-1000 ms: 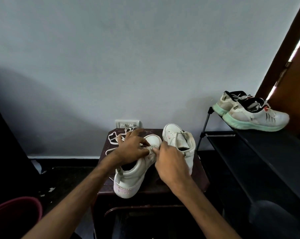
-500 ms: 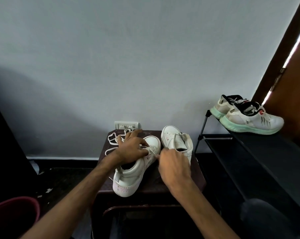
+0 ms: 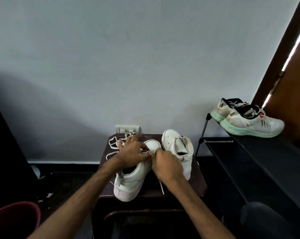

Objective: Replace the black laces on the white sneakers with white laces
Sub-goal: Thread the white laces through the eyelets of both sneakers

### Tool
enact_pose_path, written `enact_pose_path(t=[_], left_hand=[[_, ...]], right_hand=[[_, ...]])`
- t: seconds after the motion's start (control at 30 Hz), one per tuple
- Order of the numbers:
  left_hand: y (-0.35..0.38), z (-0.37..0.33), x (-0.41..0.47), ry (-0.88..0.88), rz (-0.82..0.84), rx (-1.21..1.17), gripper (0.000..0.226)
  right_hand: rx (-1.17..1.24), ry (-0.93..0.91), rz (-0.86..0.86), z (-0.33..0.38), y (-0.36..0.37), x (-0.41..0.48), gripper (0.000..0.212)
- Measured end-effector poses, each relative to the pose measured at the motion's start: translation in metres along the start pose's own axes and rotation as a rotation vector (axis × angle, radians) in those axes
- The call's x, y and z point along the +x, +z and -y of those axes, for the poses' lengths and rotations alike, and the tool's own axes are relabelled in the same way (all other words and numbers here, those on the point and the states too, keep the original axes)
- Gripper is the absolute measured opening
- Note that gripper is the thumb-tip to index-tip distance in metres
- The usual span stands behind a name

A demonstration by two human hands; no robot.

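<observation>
The right hand (image 3: 166, 165) kept a narrow grip, pinching a flat white lace (image 3: 146, 151) at the eyelets of a white leather high-top sneaker (image 3: 130, 185). The left hand (image 3: 130, 152) gripped that sneaker's front with curled fingers. The sneaker stood on a dark brown worktop (image 3: 197, 183), with a second white high-top (image 3: 178, 149) just beside it. Loose white lace loops (image 3: 114, 144) lay behind the left hand. A round maroon bucket (image 3: 16, 216) sat low left, its inside hidden.

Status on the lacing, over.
Left hand and right hand both pinch the thin white lace over the near white high-top sneaker. Second white sneaker beside it, no lace seen. Loose lace loops behind; nothing blocking.
</observation>
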State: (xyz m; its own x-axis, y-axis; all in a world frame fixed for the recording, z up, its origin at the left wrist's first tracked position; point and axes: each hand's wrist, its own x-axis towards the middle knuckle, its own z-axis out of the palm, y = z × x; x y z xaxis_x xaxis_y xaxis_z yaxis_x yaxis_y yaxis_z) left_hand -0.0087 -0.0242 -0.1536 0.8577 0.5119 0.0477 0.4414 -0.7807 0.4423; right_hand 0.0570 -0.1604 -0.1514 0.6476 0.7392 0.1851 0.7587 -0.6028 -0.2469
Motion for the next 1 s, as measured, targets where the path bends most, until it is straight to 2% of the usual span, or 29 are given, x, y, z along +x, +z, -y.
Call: enact_pose_path(t=[0.17, 0.33, 0.4, 0.5, 0.57, 0.73, 0.87, 0.93, 1.0], left_hand=[[-0.002, 0.000, 0.000, 0.001, 0.004, -0.014, 0.031], [-0.001, -0.001, 0.000, -0.008, 0.002, -0.022, 0.032], [0.000, -0.001, -0.001, -0.007, -0.006, -0.021, 0.032], [0.000, -0.001, -0.001, -0.004, -0.010, -0.004, 0.030], [0.000, 0.000, -0.001, 0.005, -0.009, 0.012, 0.030], [0.000, -0.002, -0.001, -0.003, -0.017, 0.008, 0.032], [0.002, -0.001, -0.001, -0.007, -0.033, -0.014, 0.032], [0.002, -0.001, 0.000, -0.005, -0.039, -0.009, 0.032], [0.002, -0.001, 0.000, -0.001, -0.036, -0.003, 0.031]], right_hand=[[-0.097, -0.063, 0.011, 0.005, -0.001, -0.004, 0.024], [-0.345, -0.021, 0.263, -0.006, -0.002, -0.028, 0.032], [-0.361, -0.002, 0.213, -0.003, -0.008, -0.025, 0.032], [-0.306, -0.014, 0.010, 0.013, -0.012, -0.012, 0.027], [-0.253, -0.044, -0.049, 0.021, -0.008, -0.002, 0.025], [-0.201, -0.028, -0.022, 0.014, -0.002, -0.003, 0.021], [-0.364, 0.004, 0.140, 0.001, 0.005, -0.021, 0.029], [-0.354, 0.007, 0.113, 0.002, -0.001, -0.022, 0.031], [-0.323, -0.010, -0.007, 0.004, -0.009, -0.015, 0.030]])
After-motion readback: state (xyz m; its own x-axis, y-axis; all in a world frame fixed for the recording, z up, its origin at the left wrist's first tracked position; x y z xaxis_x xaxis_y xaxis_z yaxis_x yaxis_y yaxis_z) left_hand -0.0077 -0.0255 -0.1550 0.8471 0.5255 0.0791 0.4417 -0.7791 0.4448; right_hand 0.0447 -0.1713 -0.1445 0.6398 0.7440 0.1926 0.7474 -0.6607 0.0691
